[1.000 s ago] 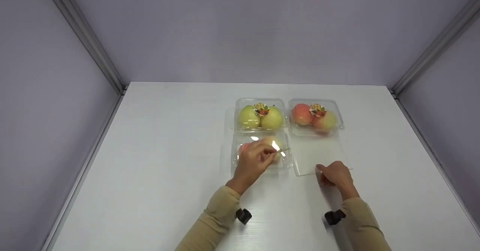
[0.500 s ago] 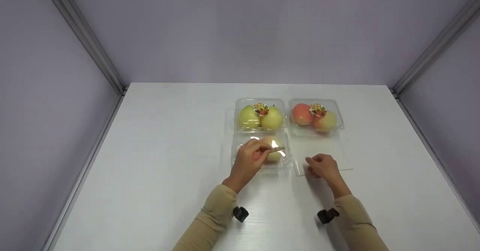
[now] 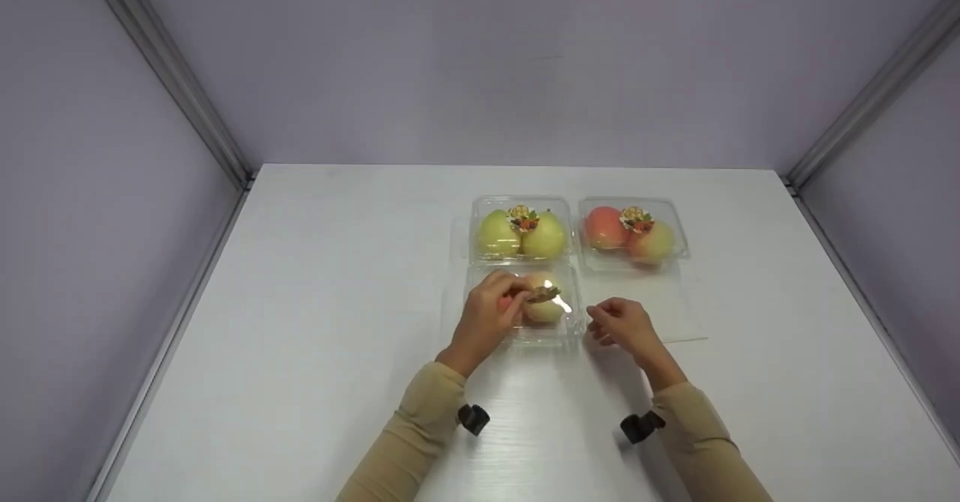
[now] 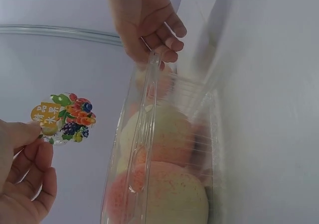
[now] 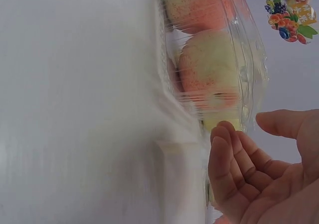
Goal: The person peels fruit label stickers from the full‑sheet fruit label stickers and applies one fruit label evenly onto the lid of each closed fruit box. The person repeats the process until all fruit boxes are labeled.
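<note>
My left hand (image 3: pixel 480 323) pinches a sticker (image 4: pixel 65 118) by its edge between thumb and forefinger. Printed fruit and yellow lettering cover its face. It hovers over the lid of the near-left clear plastic fruit box (image 3: pixel 551 342), partly blocking the view of the box. Inside that closed box lie peaches (image 4: pixel 172 194), yellow with a red blush. My right hand (image 3: pixel 622 327) is at the box's right front corner, fingers loosely bent, thumb apart from them, nothing held. In the right wrist view its fingertips (image 5: pixel 227 129) come right up to the box edge.
Behind stand two more closed boxes with similar stickers: one of yellow-green fruit (image 3: pixel 521 235), one of red and yellow fruit (image 3: pixel 626 235). A pale flat sheet (image 3: pixel 637 303) lies right of the near box. Walls enclose the white table (image 3: pixel 337 299) at back and sides.
My right hand has moved left and up from the pale sheet's front edge to the near box's corner. My left hand has shifted slightly left, and the sticker's printed face has turned into view.
</note>
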`<state>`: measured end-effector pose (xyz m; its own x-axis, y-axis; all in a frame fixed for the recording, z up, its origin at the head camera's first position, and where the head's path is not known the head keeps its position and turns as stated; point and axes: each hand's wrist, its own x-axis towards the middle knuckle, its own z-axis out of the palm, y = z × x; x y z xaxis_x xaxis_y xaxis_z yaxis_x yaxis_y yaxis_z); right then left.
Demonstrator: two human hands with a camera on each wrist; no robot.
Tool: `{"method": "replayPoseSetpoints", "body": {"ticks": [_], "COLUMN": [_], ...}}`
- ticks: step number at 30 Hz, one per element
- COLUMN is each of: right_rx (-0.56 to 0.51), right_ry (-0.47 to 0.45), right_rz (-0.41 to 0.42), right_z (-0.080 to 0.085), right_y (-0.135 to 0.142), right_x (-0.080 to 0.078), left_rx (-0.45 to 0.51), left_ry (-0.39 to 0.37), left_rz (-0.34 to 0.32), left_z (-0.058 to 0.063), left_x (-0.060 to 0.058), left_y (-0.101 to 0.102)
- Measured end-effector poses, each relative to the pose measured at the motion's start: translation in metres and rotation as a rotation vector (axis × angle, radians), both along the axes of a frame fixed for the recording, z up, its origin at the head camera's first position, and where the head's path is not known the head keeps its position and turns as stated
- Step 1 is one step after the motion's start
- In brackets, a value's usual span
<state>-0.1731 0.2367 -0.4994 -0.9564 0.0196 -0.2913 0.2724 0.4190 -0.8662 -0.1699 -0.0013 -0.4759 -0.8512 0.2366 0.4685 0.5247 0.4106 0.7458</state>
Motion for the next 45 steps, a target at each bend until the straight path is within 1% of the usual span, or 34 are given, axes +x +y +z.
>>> {"method": "replayPoseSetpoints", "body": {"ticks": [4,9,13,16,19,22,26,31,36,41,45], "right_rx": [-0.025,-0.046,-0.043,-0.037,-0.032,-0.023,-0.020,-0.040,-0.071,-0.097,-0.106], "right_ry": [-0.003,0.023,0.000,-0.015,-0.012,-0.005,-0.013,-0.039,-0.056,-0.069,-0.103], "right_rz": [0.024,0.058,0.043,0.030,0.035,0.038,0.043,0.039,0.041,0.076,0.105], "right_z": [-0.001,-0.002,0.000,0.000,0.001,0.002,0.001,0.000,0.003,0.003,0.003], "right_y": [-0.005,-0.007,-0.009,-0.011,-0.011,-0.012,-0.011,-0.011,-0.010,-0.007,-0.004], "right_x": [0.000,0.000,-0.002,-0.003,-0.003,-0.003,-0.004,-0.005,-0.004,-0.007,-0.009], "left_rx": [0.003,0.017,0.018,0.011,0.001,-0.001,0.003,0.004,0.005,-0.002,-0.006], "left_ry": [-0.028,-0.057,-0.077,-0.121,-0.177,-0.225,-0.257,-0.285,-0.349,-0.398,-0.429], "left_rz": [-0.014,-0.043,-0.074,-0.105,-0.125,-0.132,-0.141,-0.157,-0.164,-0.176,-0.184], "left_z": [0.001,0.003,0.006,0.008,0.009,0.010,0.012,0.012,0.012,0.012,0.010], "left_x": [-0.004,-0.009,-0.013,-0.018,-0.022,-0.024,-0.027,-0.030,-0.035,-0.039,-0.042], "left_y": [-0.003,-0.009,-0.013,-0.016,-0.018,-0.018,-0.018,-0.019,-0.022,-0.025,-0.025]}}
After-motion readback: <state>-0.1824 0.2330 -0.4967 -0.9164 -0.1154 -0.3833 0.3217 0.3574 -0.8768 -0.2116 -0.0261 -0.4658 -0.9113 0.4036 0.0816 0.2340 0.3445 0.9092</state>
